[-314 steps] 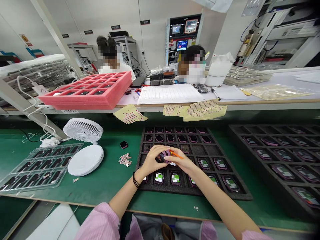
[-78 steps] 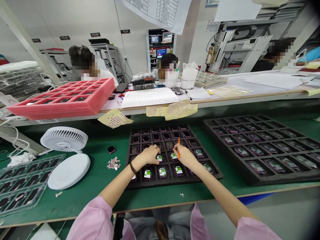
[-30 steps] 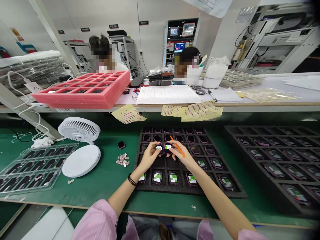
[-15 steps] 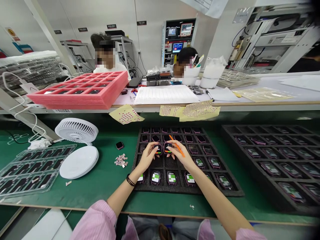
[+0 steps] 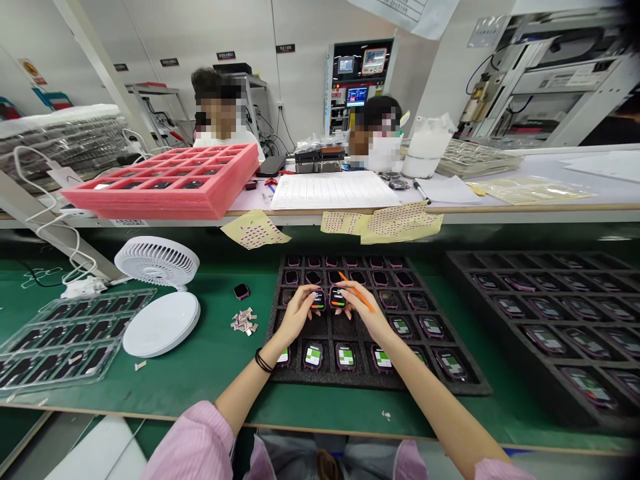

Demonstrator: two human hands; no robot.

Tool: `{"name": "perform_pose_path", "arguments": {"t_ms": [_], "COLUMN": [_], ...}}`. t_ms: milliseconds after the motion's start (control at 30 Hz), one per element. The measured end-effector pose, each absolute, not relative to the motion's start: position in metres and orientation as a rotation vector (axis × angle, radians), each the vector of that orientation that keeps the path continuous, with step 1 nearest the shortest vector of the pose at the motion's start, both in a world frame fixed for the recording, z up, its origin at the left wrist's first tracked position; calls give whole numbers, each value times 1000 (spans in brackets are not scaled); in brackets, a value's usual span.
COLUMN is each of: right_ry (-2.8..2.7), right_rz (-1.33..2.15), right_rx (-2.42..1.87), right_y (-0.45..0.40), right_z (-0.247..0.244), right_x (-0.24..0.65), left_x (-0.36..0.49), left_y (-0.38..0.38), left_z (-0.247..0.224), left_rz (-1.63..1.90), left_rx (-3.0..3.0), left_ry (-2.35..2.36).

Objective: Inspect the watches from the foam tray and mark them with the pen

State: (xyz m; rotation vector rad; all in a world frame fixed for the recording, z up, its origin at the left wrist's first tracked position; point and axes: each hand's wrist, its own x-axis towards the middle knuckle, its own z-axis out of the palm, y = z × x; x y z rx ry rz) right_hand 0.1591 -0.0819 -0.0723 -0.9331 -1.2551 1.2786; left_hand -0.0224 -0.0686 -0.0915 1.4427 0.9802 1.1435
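Observation:
My left hand (image 5: 299, 313) is closed around a smartwatch body (image 5: 318, 300), its thumb lying on the lit screen. A second watch body (image 5: 337, 299), also lit with a strip of orange and green, is gripped by my right hand (image 5: 366, 313). That hand also has a thin orange stick (image 5: 356, 291) between its fingers. Both watches are side by side above a black foam tray (image 5: 345, 328). Dark-screened watches fill its far rows, and several with green and white screens (image 5: 345, 356) sit in the near rows. My fingers partly cover both held watches.
To the right lies another black foam tray (image 5: 505, 360) of watches. On the left are a white fan (image 5: 159, 327), a clear plastic tray (image 5: 75, 337), small metallic pieces (image 5: 245, 322) and one loose watch (image 5: 241, 291). A shelf above carries a pink foam tray (image 5: 200, 200); two people sit beyond.
The whole view has shifted slightly. Both hands keep hold of the two watches and the orange stick, with hardly any movement between frames.

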Motion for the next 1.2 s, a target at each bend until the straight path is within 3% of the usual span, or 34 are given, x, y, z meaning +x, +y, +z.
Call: {"name": "perform_pose_path", "arguments": {"t_ms": [1200], "right_ry": [-1265], "right_rz": [1213], "right_rx": [-941], "right_y": [-79], "right_z": [-78], "right_x": [161], "left_x": [-22], "left_y": [-64], "left_z": [-101], "left_rz": [1194], "left_rx": [1409], "left_ry": [961]}}
